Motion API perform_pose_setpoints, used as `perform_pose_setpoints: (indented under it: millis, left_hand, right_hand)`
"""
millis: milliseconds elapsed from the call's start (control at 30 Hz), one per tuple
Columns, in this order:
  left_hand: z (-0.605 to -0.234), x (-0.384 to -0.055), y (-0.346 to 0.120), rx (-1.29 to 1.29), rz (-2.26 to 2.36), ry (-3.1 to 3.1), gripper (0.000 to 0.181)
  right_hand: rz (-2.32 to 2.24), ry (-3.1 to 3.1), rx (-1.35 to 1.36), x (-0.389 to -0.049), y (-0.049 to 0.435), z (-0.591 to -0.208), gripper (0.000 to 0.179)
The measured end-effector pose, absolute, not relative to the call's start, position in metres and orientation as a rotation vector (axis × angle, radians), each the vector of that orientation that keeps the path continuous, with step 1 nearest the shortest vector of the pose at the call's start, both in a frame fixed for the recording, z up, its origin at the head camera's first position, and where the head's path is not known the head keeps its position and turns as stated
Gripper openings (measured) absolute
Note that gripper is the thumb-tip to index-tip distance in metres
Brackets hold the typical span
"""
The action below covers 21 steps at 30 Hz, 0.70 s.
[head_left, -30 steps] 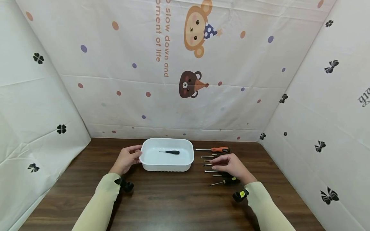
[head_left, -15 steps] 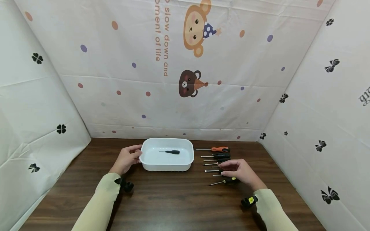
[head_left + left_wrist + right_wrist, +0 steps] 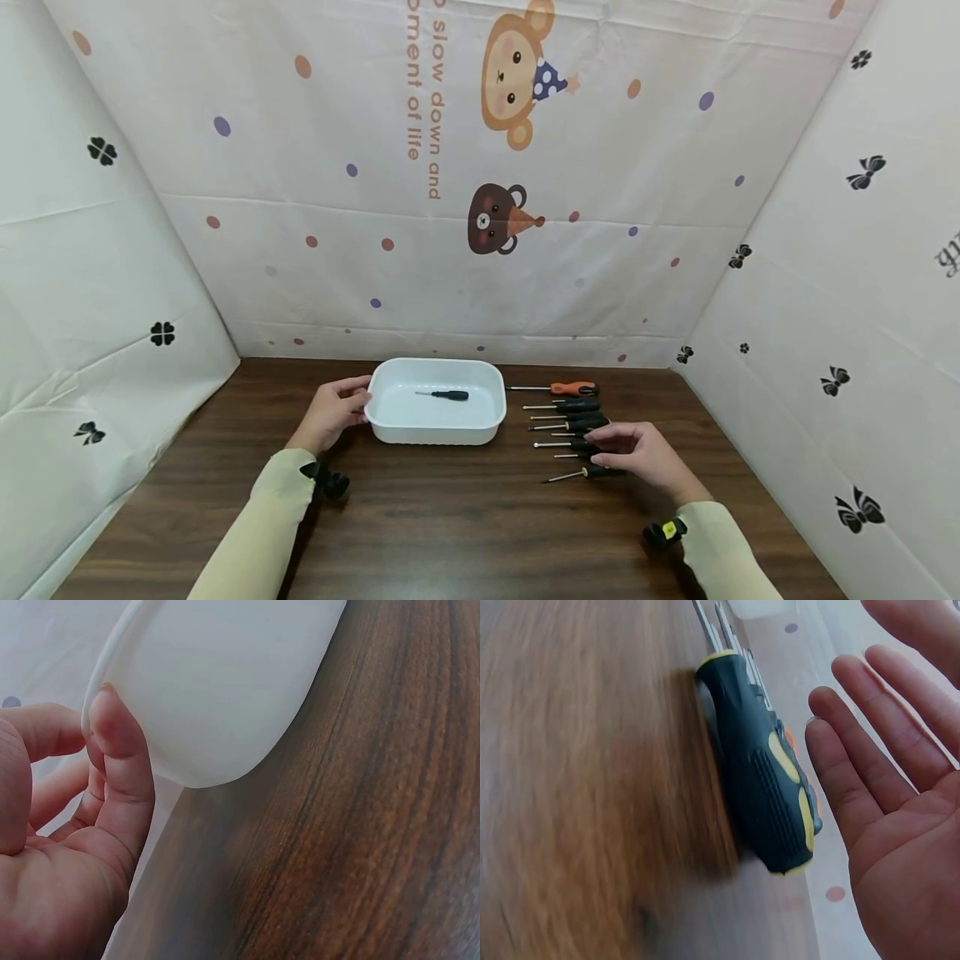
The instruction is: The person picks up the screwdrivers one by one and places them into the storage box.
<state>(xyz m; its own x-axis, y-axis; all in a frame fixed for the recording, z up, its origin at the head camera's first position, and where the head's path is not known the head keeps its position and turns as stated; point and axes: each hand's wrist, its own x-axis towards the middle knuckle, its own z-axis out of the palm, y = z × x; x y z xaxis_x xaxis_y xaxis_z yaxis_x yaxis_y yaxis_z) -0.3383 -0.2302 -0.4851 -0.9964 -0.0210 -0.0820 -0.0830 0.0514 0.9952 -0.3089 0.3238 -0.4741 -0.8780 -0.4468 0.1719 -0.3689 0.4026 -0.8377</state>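
Observation:
My left hand holds the left end of a white plastic tray. In the left wrist view the thumb and fingers of the left hand pinch its rim. Inside the tray lies one small black-handled screwdriver. Over the handles of several screwdrivers in a column hovers my right hand, partly covering them. The right wrist view shows the right hand with extended fingers and nothing in its grasp, beside a black-and-yellow screwdriver handle.
An orange-handled screwdriver lies at the back of the column, right of the tray. Dark wood tabletop stretches in front. White printed cloth rises behind the table and along both sides.
My right hand has moved right and toward me, from the middle of the screwdriver column to its handle ends, uncovering several handles. The left hand and tray have stayed in place.

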Motion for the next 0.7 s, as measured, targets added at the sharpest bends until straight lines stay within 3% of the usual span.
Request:
perform_pose_setpoints:
  millis: [700]
  left_hand:
    - [-0.47,-0.33,-0.226,-0.128,2.107,2.233,0.05]
  right_hand:
    - [-1.415,2.656,-0.687,-0.303,0.35,-0.478,0.036]
